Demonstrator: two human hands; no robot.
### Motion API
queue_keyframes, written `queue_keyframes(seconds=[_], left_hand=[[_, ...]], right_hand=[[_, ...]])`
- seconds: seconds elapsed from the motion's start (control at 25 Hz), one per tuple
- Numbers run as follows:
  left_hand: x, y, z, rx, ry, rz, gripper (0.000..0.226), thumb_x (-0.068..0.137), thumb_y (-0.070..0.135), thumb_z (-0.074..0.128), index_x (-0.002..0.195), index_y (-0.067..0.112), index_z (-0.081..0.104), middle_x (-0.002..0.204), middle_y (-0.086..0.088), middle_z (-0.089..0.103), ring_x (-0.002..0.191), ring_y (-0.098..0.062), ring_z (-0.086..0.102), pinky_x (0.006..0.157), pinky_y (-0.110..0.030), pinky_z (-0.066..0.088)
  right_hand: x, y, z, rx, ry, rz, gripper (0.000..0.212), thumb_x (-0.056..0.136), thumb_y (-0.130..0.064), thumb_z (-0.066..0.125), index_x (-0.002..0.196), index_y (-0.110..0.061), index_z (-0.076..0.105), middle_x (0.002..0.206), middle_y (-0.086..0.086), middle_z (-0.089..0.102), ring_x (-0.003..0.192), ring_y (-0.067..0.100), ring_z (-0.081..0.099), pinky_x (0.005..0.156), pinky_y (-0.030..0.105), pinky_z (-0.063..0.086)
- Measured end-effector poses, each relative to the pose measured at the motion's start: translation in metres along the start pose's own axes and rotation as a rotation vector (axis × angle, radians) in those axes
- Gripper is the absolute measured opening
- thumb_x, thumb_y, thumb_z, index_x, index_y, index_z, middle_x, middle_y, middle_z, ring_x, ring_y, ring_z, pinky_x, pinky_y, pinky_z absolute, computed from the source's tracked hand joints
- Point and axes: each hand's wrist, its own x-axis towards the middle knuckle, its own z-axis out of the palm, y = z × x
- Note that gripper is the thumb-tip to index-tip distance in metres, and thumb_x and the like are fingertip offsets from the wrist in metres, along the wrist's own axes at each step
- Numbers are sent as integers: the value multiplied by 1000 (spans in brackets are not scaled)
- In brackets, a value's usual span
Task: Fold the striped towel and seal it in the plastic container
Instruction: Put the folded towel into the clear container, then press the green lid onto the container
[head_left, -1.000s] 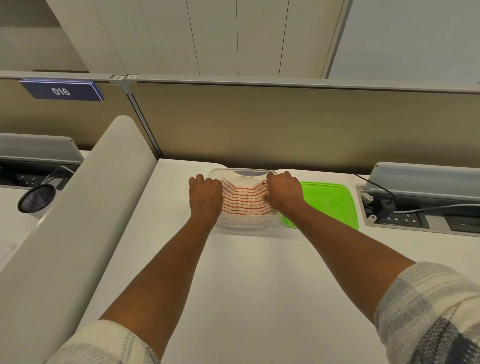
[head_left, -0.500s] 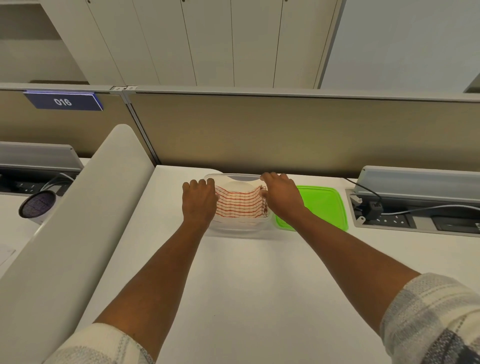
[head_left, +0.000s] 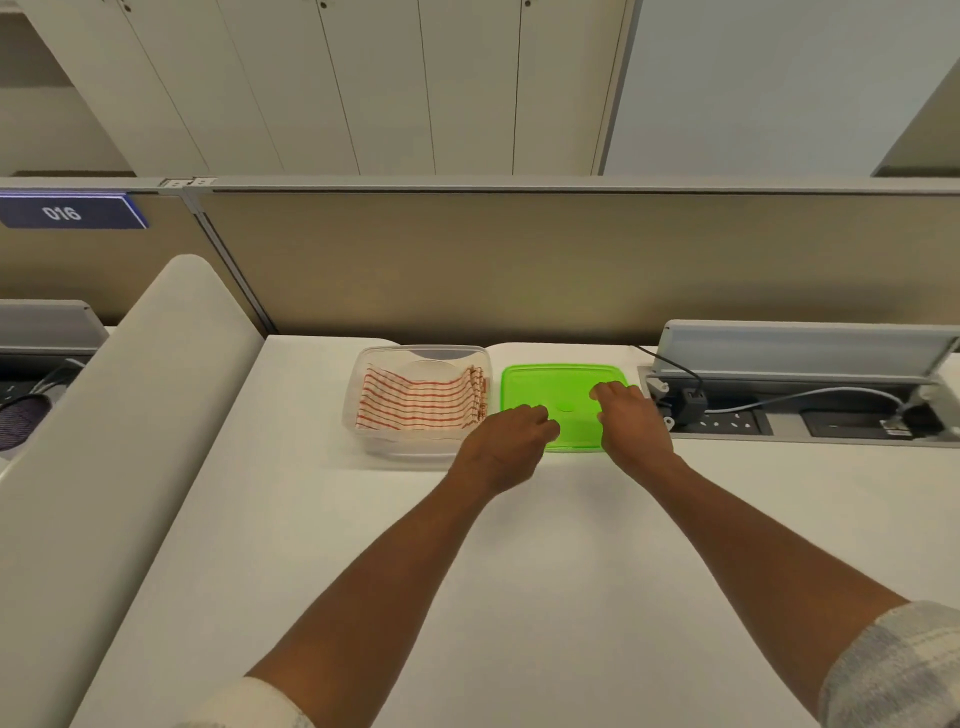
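towel (head_left: 418, 402) folded inside clear container (head_left: 363, 434) | green lid (head_left: 550, 389) beside it on tabletop (head_left: 519, 571) | left hand (head_left: 506, 447) grip loosely curled at lid edge, right hand (head_left: 631, 421) flat on lid, neither clenched

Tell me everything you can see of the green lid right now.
The flat, bright green plastic lid, square with rounded corners and a small round mark at its centre, lies on the white desk just right of the clear plastic container. The left hand covers its near left edge, the right hand its right side.
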Motion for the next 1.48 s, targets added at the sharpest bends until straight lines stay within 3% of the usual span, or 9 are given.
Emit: queue_keyframes(seconds=[0.24,0.64,0.8,0.88,1.04,1.16,1.28,1.48], left_hand=[[10,25,33,90,-131,-203,28,90,-2,47,114,9,55,106,-11,58,99,-32,57,73,-41,44],[20,32,49,170,-116,-264,25,91,-1,43,108,9,58,100,-10,62,95,-31,59,75,-41,44],[17,45,36,227,-31,-156,17,80,1,62,89,15,64,81,-3,64,76,-23,61,62,-35,47],[16,47,29,217,35,-102,20,76,-3,61,87,14,65,78,-3,63,73,-24,61,60,-35,49],[14,45,9,220,189,-40,29,80,-3,45,94,15,64,85,-3,61,80,-25,59,67,-37,47],[12,45,-11,202,270,-83,29,83,0,50,102,19,61,92,0,60,87,-25,56,76,-38,42],[9,37,-34,75,412,-157,19,88,12,54,102,20,63,95,1,63,91,-25,58,76,-39,42],[-7,19,-54,-566,665,-426,28,90,13,61,117,8,58,111,-7,65,101,-24,59,89,-35,46]], right_hand=[[-16,51,5,73,-95,34,46,80,10,53,121,-11,59,120,13,60,108,36,54,84,42,49],[-23,76,19,143,-125,-18,40,80,10,53,111,-12,64,122,8,60,110,32,54,86,38,49],[-28,86,18,205,-54,8,45,75,15,51,110,-12,63,124,7,59,113,30,54,83,36,46],[-34,93,11,274,18,86,46,73,13,50,107,-15,63,119,6,62,105,30,57,78,37,47],[-44,106,-11,410,128,179,31,81,1,55,96,-25,64,103,4,68,88,30,63,72,39,52],[-49,102,-25,501,238,178,32,83,4,49,87,-28,54,85,3,66,71,25,58,58,33,48],[-49,86,-42,568,299,157,22,96,-12,46,88,-33,47,72,-3,60,59,15,54,46,24,35],[-40,56,-63,654,345,158,18,93,-9,54,88,-24,45,68,5,60,63,31,55,55,33,39]])
